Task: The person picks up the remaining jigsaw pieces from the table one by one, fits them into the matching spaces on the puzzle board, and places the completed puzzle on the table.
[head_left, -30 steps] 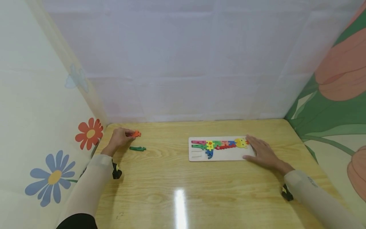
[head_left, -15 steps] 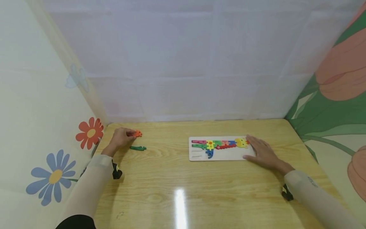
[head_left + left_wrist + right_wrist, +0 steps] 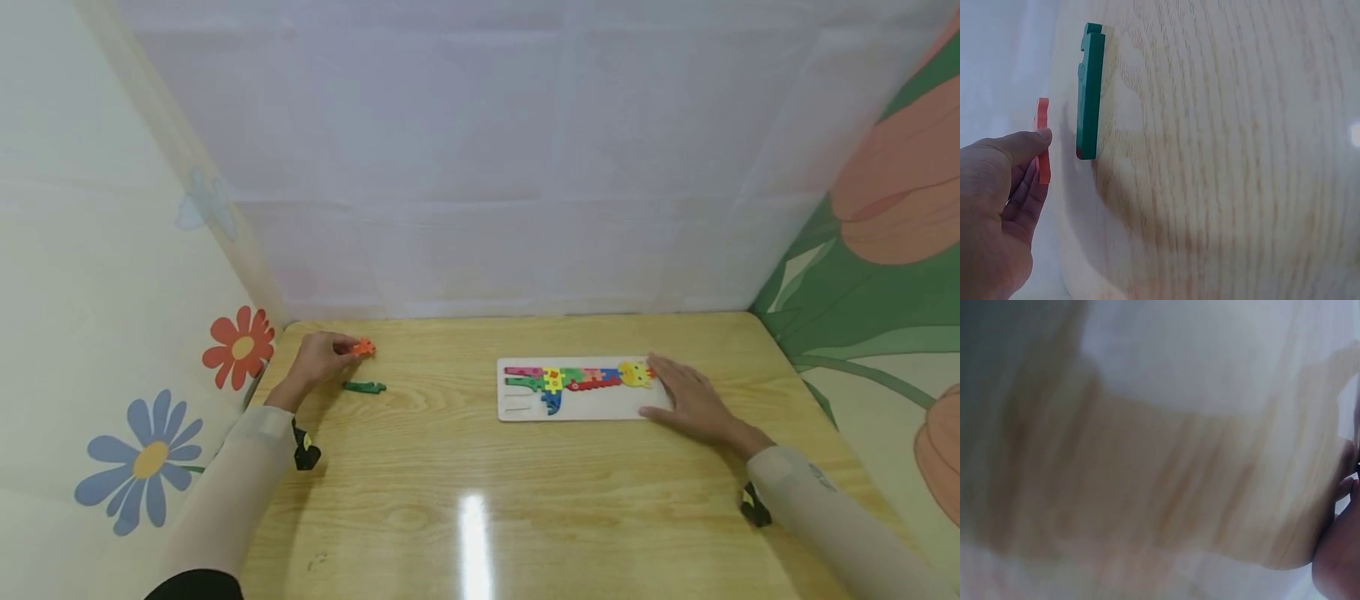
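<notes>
While green strip [image 3: 366, 387] lies near, left hand [image 3: 318, 360] pinches orange piece [image 3: 366, 347] — right hand [image 3: 688, 403] outstretched.

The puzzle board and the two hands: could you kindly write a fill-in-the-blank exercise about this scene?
The hand pinching the orange piece is the person's ____ one.
The loose piece lying on the table is ____.
The right hand is at one end of a board whose bare surface is ____.
Missing words: left; green; white.

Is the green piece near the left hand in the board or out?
Out: the green piece lies on the table, apart from the white board.
</notes>
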{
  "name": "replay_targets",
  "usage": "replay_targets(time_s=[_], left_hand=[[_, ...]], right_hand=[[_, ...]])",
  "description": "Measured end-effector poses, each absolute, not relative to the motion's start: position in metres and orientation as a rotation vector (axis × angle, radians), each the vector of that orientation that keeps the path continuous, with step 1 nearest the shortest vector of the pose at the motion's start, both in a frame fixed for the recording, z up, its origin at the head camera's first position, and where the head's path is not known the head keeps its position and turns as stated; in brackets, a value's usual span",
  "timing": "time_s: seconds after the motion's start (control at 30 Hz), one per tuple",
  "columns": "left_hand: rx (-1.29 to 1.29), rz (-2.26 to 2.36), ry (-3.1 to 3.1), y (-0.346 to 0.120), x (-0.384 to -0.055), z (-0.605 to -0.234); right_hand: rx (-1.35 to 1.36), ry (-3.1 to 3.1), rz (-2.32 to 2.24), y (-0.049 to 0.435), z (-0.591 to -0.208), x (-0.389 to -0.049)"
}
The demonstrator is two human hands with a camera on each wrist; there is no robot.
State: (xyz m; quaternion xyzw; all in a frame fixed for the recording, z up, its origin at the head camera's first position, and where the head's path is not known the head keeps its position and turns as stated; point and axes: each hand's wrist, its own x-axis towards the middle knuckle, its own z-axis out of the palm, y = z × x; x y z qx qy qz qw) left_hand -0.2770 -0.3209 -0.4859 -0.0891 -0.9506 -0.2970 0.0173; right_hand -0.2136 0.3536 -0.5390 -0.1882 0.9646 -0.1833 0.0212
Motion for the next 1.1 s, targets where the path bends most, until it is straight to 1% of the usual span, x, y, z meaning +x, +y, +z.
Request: replay_targets(time_s=[0.23,0.73,1.1], left_hand=[[-0.280,-0.923,-2.958,-0.314,-0.274,-0.484],[-0.449,-0.846,-2.912,-0.306,-0.271,-0.484],[-0.537,-0.822,-2.881,-0.296,-0.270,-0.485]], right_hand=[[-0.582,2.990,-0.560,0.355,-0.539,-0.215],[-0.637,3.021,-0.579,0.356,-0.541,-0.215],[-0.610,3.006,-0.589,0.356,-0.541,-0.215]])
